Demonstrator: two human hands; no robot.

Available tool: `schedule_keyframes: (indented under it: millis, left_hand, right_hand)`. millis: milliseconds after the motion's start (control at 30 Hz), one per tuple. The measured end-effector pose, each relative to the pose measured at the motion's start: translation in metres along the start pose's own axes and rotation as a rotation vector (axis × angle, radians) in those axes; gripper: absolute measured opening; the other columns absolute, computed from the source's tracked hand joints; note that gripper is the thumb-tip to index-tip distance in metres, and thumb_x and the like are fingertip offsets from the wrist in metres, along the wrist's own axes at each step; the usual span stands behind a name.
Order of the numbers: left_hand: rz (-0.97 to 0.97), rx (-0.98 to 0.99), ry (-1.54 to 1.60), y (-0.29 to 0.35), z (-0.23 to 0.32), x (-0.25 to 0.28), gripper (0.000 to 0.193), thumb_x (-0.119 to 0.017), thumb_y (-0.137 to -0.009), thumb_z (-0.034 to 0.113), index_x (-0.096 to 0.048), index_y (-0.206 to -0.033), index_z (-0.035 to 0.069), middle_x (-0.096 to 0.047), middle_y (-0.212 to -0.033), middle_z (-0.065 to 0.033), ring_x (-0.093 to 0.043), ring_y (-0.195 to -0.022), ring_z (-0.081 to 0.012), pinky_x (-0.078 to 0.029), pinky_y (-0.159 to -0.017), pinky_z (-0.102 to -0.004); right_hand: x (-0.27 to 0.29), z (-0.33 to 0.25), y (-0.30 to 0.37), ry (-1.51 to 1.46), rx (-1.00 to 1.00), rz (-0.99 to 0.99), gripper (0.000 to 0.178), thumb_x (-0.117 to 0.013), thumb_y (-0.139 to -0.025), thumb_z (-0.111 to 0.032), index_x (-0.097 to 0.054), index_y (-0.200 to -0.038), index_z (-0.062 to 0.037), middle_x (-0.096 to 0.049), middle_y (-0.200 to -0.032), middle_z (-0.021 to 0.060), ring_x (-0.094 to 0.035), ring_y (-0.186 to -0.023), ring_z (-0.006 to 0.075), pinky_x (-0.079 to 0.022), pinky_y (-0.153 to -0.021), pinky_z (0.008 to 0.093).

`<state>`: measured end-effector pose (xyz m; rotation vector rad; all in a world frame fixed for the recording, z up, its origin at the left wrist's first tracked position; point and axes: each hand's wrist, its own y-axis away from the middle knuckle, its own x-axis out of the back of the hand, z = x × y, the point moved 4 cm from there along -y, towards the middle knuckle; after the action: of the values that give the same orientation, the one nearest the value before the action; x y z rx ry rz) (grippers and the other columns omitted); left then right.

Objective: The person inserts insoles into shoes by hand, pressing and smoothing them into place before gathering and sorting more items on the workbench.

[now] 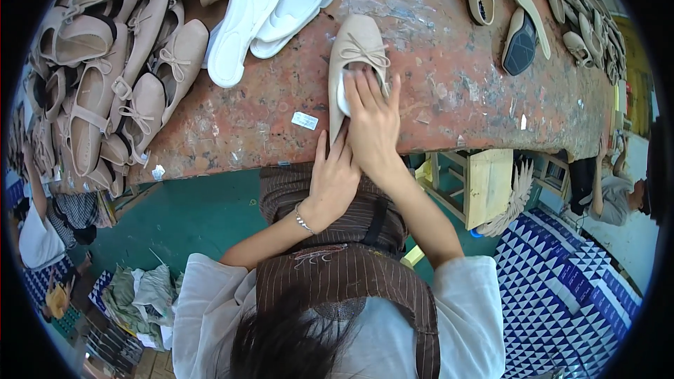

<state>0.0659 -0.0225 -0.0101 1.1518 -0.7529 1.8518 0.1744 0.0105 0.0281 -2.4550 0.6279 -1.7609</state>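
Note:
A beige ballet flat (354,35) with a thin bow lies on the worn table, its toe pointing away from me. My left hand (335,182) is closed around its heel end at the table's near edge. The fingers of my right hand (373,116) stretch flat into the shoe's opening, their tips hidden under the upper, and the thumb stays outside along the right side. A white insole or lining (343,95) shows inside the shoe, beside the right fingers.
Beige shoes (140,77) pile up at the left, with white soles (249,17) beside them. A dark-soled shoe (519,42) and more shoes (586,21) lie at the right. A small white label (304,121) sits near the heel. Blue-and-white patterned boxes (562,288) stand below right.

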Motion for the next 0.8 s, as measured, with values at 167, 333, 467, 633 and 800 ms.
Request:
schedule_keyframes:
  millis: [167, 333, 467, 633, 800]
  left_hand:
    - [-0.022, 0.022, 0.015, 0.002, -0.002, -0.007, 0.048, -0.055, -0.084, 0.016, -0.058, -0.126, -0.008, -0.049, -0.138, -0.0259, -0.034, -0.141, -0.0387, -0.028, -0.112, -0.058]
    - [-0.086, 0.029, -0.032, 0.0, -0.001, -0.007, 0.046, -0.055, -0.085, 0.015, -0.058, -0.125, -0.009, -0.052, -0.136, -0.0252, -0.037, -0.14, -0.0377, -0.031, -0.112, -0.0534]
    - [0.0, 0.023, 0.009, -0.003, -0.004, -0.002, 0.046, -0.055, -0.083, 0.013, -0.059, -0.124, -0.008, -0.052, -0.136, -0.0258, -0.038, -0.139, -0.0381, -0.032, -0.112, -0.0548]
    - [0.09, 0.009, 0.079, -0.003, -0.004, 0.002, 0.04, -0.062, -0.078, 0.009, -0.065, -0.114, -0.007, -0.056, -0.129, -0.025, -0.045, -0.132, -0.0401, -0.034, -0.11, -0.0538]
    - [0.024, 0.038, 0.063, -0.003, -0.005, -0.002, 0.041, -0.063, -0.075, 0.01, -0.066, -0.114, -0.004, -0.059, -0.123, -0.0229, -0.047, -0.128, -0.039, -0.035, -0.109, -0.0542]
  right_hand:
    - [-0.02, 0.012, 0.007, 0.018, 0.011, -0.124, 0.048, -0.052, -0.08, 0.003, -0.055, -0.128, 0.0067, -0.06, -0.125, 0.0228, -0.057, -0.121, 0.0344, -0.019, -0.115, 0.0614]
    - [-0.013, 0.004, -0.018, 0.178, 0.039, -0.09, 0.038, -0.057, -0.079, -0.007, -0.061, -0.114, 0.0066, -0.066, -0.106, 0.0189, -0.066, -0.102, 0.029, -0.028, -0.116, 0.0484]
    - [-0.013, 0.004, -0.026, 0.189, 0.005, -0.221, 0.038, -0.055, -0.08, -0.003, -0.059, -0.116, 0.0072, -0.064, -0.111, 0.021, -0.063, -0.108, 0.0305, -0.026, -0.116, 0.0517]
    - [-0.01, 0.002, 0.001, 0.17, 0.001, -0.198, 0.051, -0.053, -0.08, -0.001, -0.05, -0.129, 0.0129, -0.058, -0.127, 0.0276, -0.056, -0.122, 0.0357, -0.023, -0.117, 0.0538]
    - [-0.005, 0.001, -0.015, 0.093, -0.045, -0.179, 0.05, -0.052, -0.076, 0.0, -0.049, -0.123, 0.0175, -0.06, -0.114, 0.0308, -0.057, -0.115, 0.0412, -0.024, -0.116, 0.0525]
